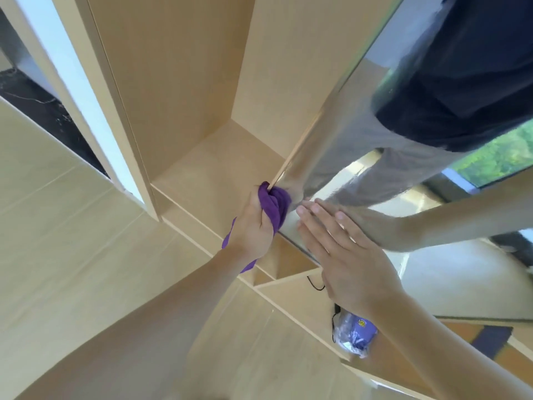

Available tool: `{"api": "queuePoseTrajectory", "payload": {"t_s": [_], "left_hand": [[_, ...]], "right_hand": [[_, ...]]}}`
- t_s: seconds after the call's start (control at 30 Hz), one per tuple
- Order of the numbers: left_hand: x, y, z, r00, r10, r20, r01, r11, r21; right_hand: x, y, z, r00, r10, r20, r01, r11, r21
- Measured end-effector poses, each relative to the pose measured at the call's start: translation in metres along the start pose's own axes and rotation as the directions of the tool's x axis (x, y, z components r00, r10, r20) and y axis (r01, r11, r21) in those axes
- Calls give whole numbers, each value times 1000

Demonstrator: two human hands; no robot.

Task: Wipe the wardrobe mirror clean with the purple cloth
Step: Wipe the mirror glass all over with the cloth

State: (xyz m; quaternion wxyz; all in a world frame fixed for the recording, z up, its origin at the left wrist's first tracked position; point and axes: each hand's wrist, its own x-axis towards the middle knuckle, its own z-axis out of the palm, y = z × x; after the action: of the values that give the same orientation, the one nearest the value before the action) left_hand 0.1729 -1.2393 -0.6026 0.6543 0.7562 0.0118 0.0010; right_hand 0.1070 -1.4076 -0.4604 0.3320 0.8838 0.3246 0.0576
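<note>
A person's left hand [253, 226] has its grip wrapped tightly around a bunched purple cloth [274, 206], pressing it to the wardrobe mirror [432, 269] at its lower edge. The right hand [346, 255] lies flat on the glass just beside it, fingers straight, holding nothing.

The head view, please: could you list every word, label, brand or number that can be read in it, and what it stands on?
No text can be read.
The purple label with a yellow emblem on the clear plastic packet under the right hand's wrist: print too blurred to read.
Purple cloth, mirror, wardrobe panels: no writing visible.
</note>
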Motion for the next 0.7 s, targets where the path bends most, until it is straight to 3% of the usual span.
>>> {"api": "queuePoseTrajectory", "payload": {"t_s": [0.13,0.2,0.27,0.33,0.4,0.43,0.5,0.57,0.7], "left_hand": [[-2,-8,4,999,12,-30,-13,999,-46],[-5,-13,10,997,-17,-76,10,996,-92],[-6,-15,17,984,-94,-151,67,982,-176],[-11,-8,26,968,-188,-168,126,937,-326],[-10,-1,33,949,-261,-174,141,851,-506],[-10,2,34,933,-320,-163,178,806,-564],[-8,1,39,894,-441,-83,291,710,-642],[-9,-6,42,865,-502,4,365,625,-690],[-12,-13,43,824,-566,12,434,618,-656]], "right_hand": [[0,-31,26,995,-55,89,41,988,152],[-3,-48,36,997,-10,78,-14,953,304],[-7,-64,37,991,113,65,-130,833,537],[-12,-86,36,923,362,127,-318,537,781],[-12,-107,32,769,541,341,-457,92,885],[-10,-116,31,695,556,457,-478,-117,870],[-3,-128,31,610,467,640,-475,-431,767],[2,-134,35,562,348,750,-463,-619,635],[5,-139,44,453,224,863,-406,-810,424]]}}
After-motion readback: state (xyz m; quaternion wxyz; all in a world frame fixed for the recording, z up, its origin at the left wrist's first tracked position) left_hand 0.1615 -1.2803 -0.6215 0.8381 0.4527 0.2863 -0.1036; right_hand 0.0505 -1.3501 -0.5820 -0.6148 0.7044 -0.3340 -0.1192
